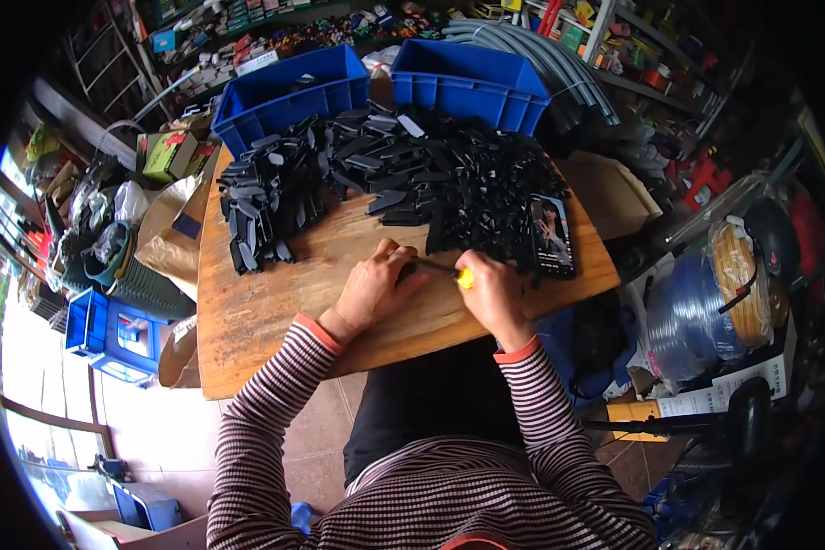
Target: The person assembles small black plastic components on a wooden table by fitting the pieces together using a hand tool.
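Near the front edge of the wooden table [247, 325], my left hand [372, 290] is closed around a small black plastic piece [407, 269], mostly hidden by the fingers. My right hand [497, 295] grips a yellow-handled tool [466, 278]. A thin dark shaft runs from its handle leftward to the black piece; its exact kind does not show. Beyond both hands lies a big heap of flat, elongated black plastic pieces [385, 165], spreading from the left side of the table to the right.
Two blue plastic bins [472, 87] stand behind the heap. A phone with a lit screen [553, 238] rests at the table's right side. Cardboard boxes [605, 192] flank the table on the right, a brown paper bag [176, 229] on the left. Coiled clear hose [697, 316] sits lower right.
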`<state>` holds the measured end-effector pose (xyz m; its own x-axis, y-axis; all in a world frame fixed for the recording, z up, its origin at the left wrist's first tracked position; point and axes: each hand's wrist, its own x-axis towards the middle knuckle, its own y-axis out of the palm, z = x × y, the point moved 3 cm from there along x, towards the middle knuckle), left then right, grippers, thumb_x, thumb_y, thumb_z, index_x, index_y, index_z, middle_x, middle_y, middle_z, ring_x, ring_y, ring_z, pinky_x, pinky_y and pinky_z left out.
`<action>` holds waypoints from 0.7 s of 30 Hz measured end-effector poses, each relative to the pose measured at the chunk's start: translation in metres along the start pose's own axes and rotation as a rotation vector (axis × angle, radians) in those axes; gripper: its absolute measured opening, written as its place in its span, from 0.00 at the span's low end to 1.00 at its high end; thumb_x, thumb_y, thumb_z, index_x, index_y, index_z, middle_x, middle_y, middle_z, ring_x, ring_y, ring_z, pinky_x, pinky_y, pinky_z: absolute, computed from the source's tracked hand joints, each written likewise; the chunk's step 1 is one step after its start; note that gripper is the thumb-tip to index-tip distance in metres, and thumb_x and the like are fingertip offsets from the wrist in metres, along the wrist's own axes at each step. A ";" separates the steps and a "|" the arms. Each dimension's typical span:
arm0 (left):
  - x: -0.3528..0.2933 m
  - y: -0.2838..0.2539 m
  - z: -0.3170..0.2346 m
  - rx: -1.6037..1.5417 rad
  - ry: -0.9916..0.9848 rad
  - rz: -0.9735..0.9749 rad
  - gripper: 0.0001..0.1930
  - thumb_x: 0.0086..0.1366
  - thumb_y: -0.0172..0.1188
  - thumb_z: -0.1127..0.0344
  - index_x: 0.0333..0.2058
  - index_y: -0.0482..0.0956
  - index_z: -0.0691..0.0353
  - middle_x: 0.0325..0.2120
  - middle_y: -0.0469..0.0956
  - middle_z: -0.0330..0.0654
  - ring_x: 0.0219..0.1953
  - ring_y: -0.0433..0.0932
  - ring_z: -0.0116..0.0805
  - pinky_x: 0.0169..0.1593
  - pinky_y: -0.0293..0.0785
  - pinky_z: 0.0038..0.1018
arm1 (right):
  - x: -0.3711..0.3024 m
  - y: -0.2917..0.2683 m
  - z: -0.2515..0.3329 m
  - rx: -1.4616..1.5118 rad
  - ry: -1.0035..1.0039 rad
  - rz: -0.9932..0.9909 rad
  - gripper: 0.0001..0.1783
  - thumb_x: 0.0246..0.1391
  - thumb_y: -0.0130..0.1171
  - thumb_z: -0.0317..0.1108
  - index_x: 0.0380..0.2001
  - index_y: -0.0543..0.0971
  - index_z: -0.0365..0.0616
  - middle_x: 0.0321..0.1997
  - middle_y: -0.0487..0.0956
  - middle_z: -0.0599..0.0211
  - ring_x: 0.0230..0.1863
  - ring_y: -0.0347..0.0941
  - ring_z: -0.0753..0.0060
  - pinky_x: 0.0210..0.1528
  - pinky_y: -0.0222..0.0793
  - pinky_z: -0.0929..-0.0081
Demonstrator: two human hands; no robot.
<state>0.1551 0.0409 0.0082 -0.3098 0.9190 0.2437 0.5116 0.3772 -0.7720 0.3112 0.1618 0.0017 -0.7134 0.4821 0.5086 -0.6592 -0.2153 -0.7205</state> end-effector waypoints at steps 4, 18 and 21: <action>-0.010 -0.016 0.011 0.019 0.365 -0.010 0.21 0.53 0.63 0.69 0.48 0.77 0.60 0.44 0.77 0.45 0.41 0.79 0.44 0.43 0.79 0.34 | 0.011 -0.015 0.006 0.103 0.094 -0.052 0.09 0.47 0.66 0.23 0.31 0.76 0.39 0.26 0.79 0.59 0.28 0.78 0.61 0.34 0.73 0.72; -0.028 0.011 0.004 0.349 0.560 -0.019 0.22 0.54 0.56 0.70 0.50 0.74 0.63 0.50 0.73 0.46 0.47 0.74 0.39 0.46 0.78 0.28 | 0.043 0.029 0.038 0.139 -0.034 0.133 0.10 0.44 0.64 0.20 0.31 0.76 0.41 0.29 0.80 0.58 0.31 0.78 0.52 0.32 0.73 0.65; -0.028 0.013 0.001 0.328 0.549 -0.024 0.23 0.53 0.56 0.69 0.50 0.73 0.66 0.49 0.73 0.48 0.47 0.74 0.39 0.47 0.77 0.28 | 0.048 0.029 0.031 0.151 -0.046 0.147 0.11 0.42 0.63 0.19 0.31 0.75 0.41 0.31 0.80 0.59 0.34 0.78 0.52 0.33 0.73 0.65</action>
<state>0.1696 0.0201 -0.0097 0.1822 0.8683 0.4614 0.2105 0.4240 -0.8809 0.2510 0.1527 0.0198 -0.8121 0.3980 0.4267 -0.5731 -0.4071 -0.7112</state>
